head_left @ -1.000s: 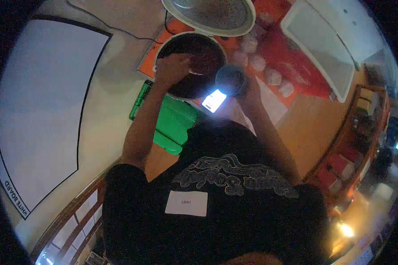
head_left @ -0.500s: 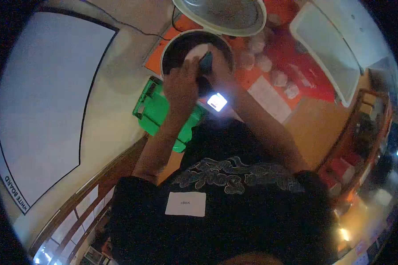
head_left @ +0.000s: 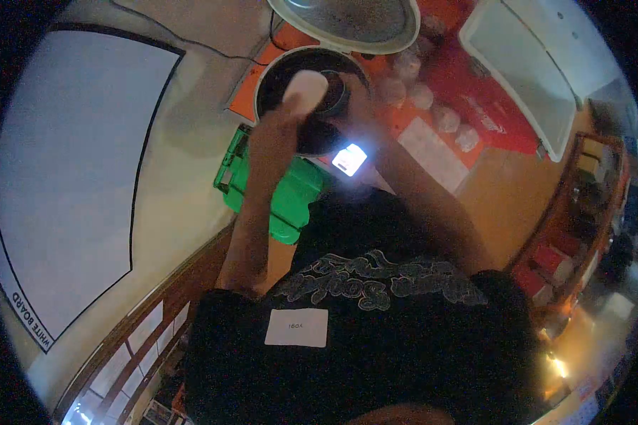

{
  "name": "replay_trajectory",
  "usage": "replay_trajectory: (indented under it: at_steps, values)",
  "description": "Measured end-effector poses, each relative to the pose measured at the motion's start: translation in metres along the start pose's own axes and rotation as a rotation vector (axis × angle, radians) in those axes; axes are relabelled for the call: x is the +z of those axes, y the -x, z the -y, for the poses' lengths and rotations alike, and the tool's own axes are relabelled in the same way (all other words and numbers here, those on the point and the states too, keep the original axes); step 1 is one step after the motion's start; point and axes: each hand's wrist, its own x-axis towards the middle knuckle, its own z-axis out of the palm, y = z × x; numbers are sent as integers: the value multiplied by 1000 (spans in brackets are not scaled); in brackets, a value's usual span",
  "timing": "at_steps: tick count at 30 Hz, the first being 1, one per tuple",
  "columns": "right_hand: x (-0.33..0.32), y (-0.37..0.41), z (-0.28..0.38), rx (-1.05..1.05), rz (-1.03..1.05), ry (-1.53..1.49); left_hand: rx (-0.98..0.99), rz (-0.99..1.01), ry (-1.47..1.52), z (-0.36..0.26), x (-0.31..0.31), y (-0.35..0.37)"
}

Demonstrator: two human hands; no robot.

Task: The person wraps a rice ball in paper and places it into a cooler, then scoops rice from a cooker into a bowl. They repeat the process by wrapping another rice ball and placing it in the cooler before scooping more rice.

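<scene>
A round cooker [head_left: 262,95] with a dark inside stands open at the top centre, its lid [head_left: 365,21] raised behind it. Over it, my left hand [head_left: 280,127] grips a pale, rounded, flat-looking object [head_left: 308,88]. My right hand [head_left: 354,103] is closed around a small dark round cup [head_left: 334,91] at the right of the pot's opening. The pale object is beside the cup; whether they touch I cannot tell. A bright screen or lamp [head_left: 349,161] glows just in front of the cooker, near my right wrist.
A green plastic crate [head_left: 290,198] lies below the cooker. Several wrapped round bundles [head_left: 420,97] sit to its right, beside a red sheet [head_left: 485,117] and a white paper [head_left: 432,152]. A pale tub [head_left: 524,71] is at the upper right, a whiteboard [head_left: 78,177] at the left.
My left hand has shifted left with the pale object, which is now more upright and separated from the dark cup. The cup's round rim now shows in my right hand.
</scene>
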Motion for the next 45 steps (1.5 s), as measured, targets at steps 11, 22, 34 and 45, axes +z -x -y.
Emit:
replay_trajectory:
  at_steps: [11,22,34,45]
  values:
    - [0,-12,2,-247,-292,235,-288,261,232,-2,-5,-6]
    - [-87,20,26,554,-58,-1098,130,351,-773,69,36,-78]
    - [-78,84,24,777,-8,-898,519,390,-885,57,76,-87]
    - [-81,86,34,82,26,93,255,633,-643,59,78,-45]
